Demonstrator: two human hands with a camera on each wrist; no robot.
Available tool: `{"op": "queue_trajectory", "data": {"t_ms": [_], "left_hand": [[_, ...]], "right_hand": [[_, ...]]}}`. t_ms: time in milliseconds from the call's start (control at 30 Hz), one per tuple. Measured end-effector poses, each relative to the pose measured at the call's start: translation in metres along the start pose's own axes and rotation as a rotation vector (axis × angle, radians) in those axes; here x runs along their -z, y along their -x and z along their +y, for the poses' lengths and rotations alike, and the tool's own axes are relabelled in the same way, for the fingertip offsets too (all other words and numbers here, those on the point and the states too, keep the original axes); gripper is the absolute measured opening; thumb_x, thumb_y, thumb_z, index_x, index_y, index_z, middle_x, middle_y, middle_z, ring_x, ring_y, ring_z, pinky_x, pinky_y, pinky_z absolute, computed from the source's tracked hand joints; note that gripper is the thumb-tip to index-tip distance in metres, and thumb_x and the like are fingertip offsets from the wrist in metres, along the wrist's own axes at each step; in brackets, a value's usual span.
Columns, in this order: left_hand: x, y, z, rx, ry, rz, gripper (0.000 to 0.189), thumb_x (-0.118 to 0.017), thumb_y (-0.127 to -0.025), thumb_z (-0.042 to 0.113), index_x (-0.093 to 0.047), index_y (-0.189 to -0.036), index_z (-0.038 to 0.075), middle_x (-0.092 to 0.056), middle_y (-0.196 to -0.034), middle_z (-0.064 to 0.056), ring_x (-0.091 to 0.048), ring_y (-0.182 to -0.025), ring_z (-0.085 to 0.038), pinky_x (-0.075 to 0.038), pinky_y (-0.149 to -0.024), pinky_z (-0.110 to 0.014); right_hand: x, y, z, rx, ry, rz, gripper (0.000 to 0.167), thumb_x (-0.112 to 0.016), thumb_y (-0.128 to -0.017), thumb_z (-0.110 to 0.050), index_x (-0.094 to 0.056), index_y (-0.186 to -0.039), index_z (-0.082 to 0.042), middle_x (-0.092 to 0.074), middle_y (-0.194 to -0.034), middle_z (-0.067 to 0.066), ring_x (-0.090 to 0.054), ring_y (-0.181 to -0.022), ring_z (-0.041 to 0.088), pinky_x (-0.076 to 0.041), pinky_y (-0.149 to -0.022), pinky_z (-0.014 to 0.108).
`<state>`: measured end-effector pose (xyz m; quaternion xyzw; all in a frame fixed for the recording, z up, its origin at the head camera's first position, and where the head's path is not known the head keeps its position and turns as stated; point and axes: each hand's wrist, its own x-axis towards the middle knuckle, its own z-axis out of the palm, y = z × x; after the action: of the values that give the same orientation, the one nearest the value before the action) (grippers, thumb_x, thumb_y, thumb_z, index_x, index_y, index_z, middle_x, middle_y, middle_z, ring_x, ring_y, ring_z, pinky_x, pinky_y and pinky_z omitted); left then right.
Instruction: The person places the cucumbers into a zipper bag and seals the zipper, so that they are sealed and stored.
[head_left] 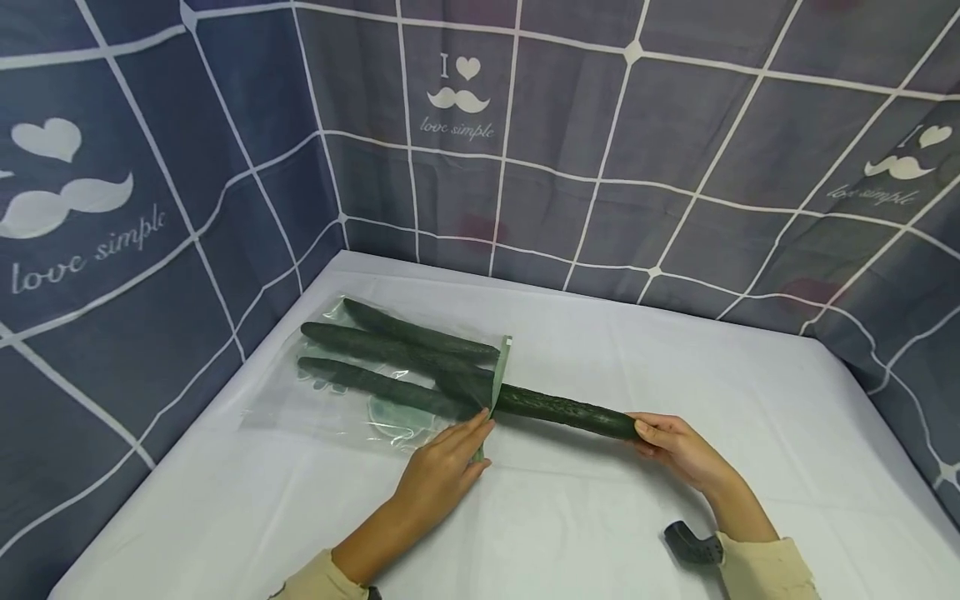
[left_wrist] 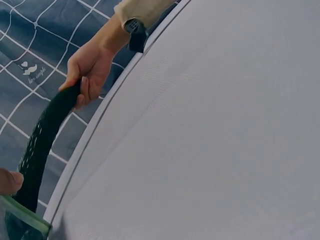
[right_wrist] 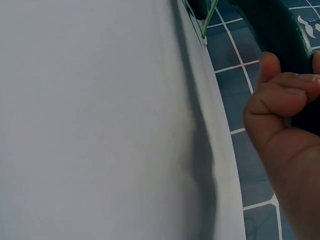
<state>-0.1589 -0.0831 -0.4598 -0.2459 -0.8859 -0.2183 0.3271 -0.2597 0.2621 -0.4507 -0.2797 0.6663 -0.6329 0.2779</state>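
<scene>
A long dark green cucumber (head_left: 566, 410) lies half inside a clear plastic bag (head_left: 330, 425) with a green strip along its mouth. My right hand (head_left: 678, 446) grips the cucumber's outer end, thumb on top; in the right wrist view, curled fingers (right_wrist: 280, 100) wrap around it. At the bag's mouth, my left hand (head_left: 448, 468) holds the green-edged rim (head_left: 501, 371), fingers over it and thumb on the near side. Three more cucumbers lie inside the bag, among them the far one (head_left: 420, 332) and the near one (head_left: 375, 385).
White cloth covers the table (head_left: 585, 517). A dark blue curtain (head_left: 562, 125) with white grid lines hangs along the back and sides. A black device (head_left: 692, 546) is worn at the right wrist, by the beige sleeve (head_left: 768, 571).
</scene>
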Motion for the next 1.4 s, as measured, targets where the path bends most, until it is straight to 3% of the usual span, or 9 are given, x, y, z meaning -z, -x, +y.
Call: {"op": "queue_trajectory", "data": {"t_ms": [133, 233, 333, 600, 800, 1000, 1200, 1400], "left_hand": [[0.001, 0.001, -0.001, 0.002, -0.008, -0.01, 0.052, -0.079, -0.067, 0.014, -0.062, -0.115, 0.005, -0.061, -0.121, -0.009, -0.064, -0.098, -0.022, -0.053, -0.082, -0.032], [0.003, 0.0, -0.001, 0.0, -0.011, -0.025, 0.052, -0.079, -0.068, 0.014, -0.061, -0.116, 0.005, -0.06, -0.122, -0.009, -0.064, -0.099, -0.023, -0.053, -0.083, -0.032], [0.004, 0.0, 0.0, -0.002, -0.008, -0.04, 0.051, -0.078, -0.069, 0.013, -0.061, -0.117, 0.005, -0.06, -0.123, -0.009, -0.063, -0.101, -0.022, -0.053, -0.084, -0.031], [0.006, 0.0, -0.002, -0.011, -0.025, -0.045, 0.052, -0.078, -0.069, 0.013, -0.061, -0.117, 0.004, -0.06, -0.123, -0.01, -0.062, -0.104, -0.021, -0.053, -0.084, -0.031], [0.008, -0.001, -0.001, -0.008, -0.026, -0.073, 0.05, -0.077, -0.071, 0.014, -0.06, -0.118, 0.004, -0.058, -0.125, -0.009, -0.062, -0.104, -0.021, -0.053, -0.084, -0.031], [0.011, -0.003, 0.001, -0.025, -0.037, -0.093, 0.049, -0.075, -0.074, 0.017, -0.059, -0.119, 0.004, -0.057, -0.127, -0.009, -0.062, -0.105, -0.019, -0.052, -0.084, -0.031], [0.012, -0.003, 0.001, -0.05, -0.059, -0.074, 0.048, -0.075, -0.074, 0.017, -0.06, -0.118, 0.004, -0.058, -0.126, -0.009, -0.062, -0.105, -0.018, -0.053, -0.084, -0.031], [0.011, -0.002, 0.001, -0.048, -0.058, -0.069, 0.047, -0.074, -0.074, 0.017, -0.06, -0.117, 0.004, -0.059, -0.124, -0.009, -0.062, -0.104, -0.018, -0.053, -0.084, -0.031]], "right_hand": [[-0.002, -0.017, -0.001, -0.135, 0.084, 0.022, 0.029, -0.035, -0.1, -0.019, -0.061, -0.096, -0.007, -0.047, -0.068, -0.006, -0.035, -0.056, 0.006, -0.026, -0.052, 0.032], [-0.009, -0.031, 0.0, -0.253, 0.181, 0.038, 0.037, -0.037, -0.099, -0.03, -0.053, -0.077, -0.006, -0.044, -0.06, -0.005, -0.033, -0.05, 0.006, -0.03, -0.048, 0.025], [-0.017, -0.043, 0.001, -0.308, 0.253, 0.048, 0.04, -0.039, -0.098, -0.035, -0.047, -0.071, -0.006, -0.04, -0.057, -0.002, -0.031, -0.047, 0.007, -0.03, -0.046, 0.024], [-0.035, -0.071, 0.003, -0.253, 0.325, 0.09, 0.037, -0.046, -0.095, -0.032, -0.048, -0.074, -0.001, -0.039, -0.058, -0.001, -0.033, -0.049, 0.008, -0.033, -0.049, 0.025], [-0.065, -0.1, 0.001, -0.246, 0.334, 0.079, 0.042, -0.047, -0.094, -0.036, -0.055, -0.079, 0.003, -0.04, -0.055, -0.003, -0.034, -0.047, 0.008, -0.032, -0.048, 0.022], [-0.087, -0.125, -0.002, -0.252, 0.353, 0.131, 0.04, -0.05, -0.093, -0.034, -0.058, -0.079, 0.003, -0.037, -0.051, -0.003, -0.032, -0.045, 0.01, -0.031, -0.048, 0.022], [-0.1, -0.138, -0.011, -0.209, 0.372, 0.107, 0.036, -0.047, -0.096, -0.024, -0.062, -0.097, 0.009, -0.037, -0.051, -0.004, -0.032, -0.047, 0.009, -0.033, -0.049, 0.022], [-0.111, -0.151, -0.003, -0.192, 0.338, 0.138, 0.031, -0.049, -0.094, -0.022, -0.064, -0.095, 0.006, -0.035, -0.048, -0.006, -0.029, -0.045, 0.007, -0.03, -0.046, 0.02]]}}
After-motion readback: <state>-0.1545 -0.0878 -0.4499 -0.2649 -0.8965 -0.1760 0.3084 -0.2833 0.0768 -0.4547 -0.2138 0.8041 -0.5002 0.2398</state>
